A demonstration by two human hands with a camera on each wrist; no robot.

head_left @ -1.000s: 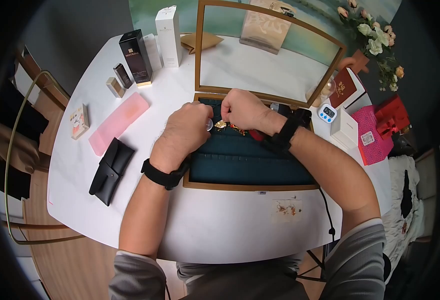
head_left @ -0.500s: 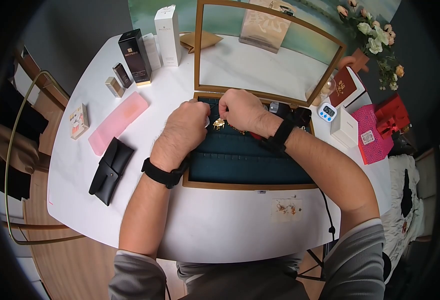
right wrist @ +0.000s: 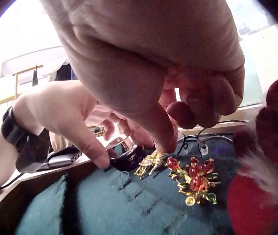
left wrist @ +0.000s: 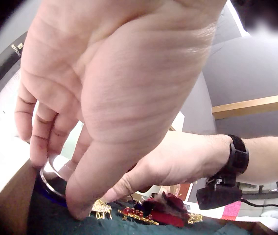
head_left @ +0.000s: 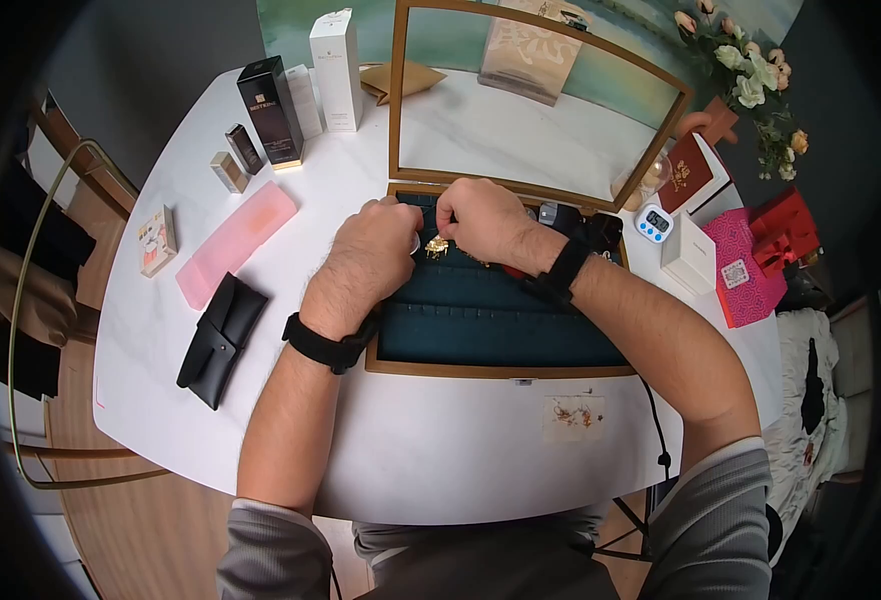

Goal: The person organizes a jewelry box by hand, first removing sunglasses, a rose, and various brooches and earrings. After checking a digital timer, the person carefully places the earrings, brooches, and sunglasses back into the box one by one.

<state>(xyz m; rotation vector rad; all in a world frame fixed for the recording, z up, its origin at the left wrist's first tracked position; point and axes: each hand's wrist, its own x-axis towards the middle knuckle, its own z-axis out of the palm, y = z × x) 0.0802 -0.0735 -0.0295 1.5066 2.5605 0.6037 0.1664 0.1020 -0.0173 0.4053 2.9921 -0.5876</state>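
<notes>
Near the back left of a wooden-framed display box (head_left: pixel 500 372) lined with dark teal fabric, my left hand (head_left: pixel 370 255) grips a shiny silver bangle (left wrist: pixel 56 172) between thumb and fingers. My right hand (head_left: pixel 492 220) is just beside it, knuckles up. Its thumb and fingers pinch at a gold ornament (right wrist: pixel 150 164) with dangling pieces, partly hidden under the thumb. A brooch-like piece with red stones (right wrist: pixel 197 181) lies on the lining close by. Red fluffy petals (right wrist: pixel 259 196) fill the right edge of the right wrist view.
The box's glass lid (head_left: pixel 530 110) stands raised behind. Cosmetic boxes (head_left: pixel 272 115), a pink case (head_left: pixel 237 245) and a black pouch (head_left: pixel 222 342) stand or lie left. A timer (head_left: pixel 654 224) and white box (head_left: pixel 688 255) are right. A small jewellery card (head_left: pixel 573 418) lies in front.
Both hands have shifted slightly to the left and back, the gold ornament moving a little left with my right hand. Over the last half second they have hardly moved.
</notes>
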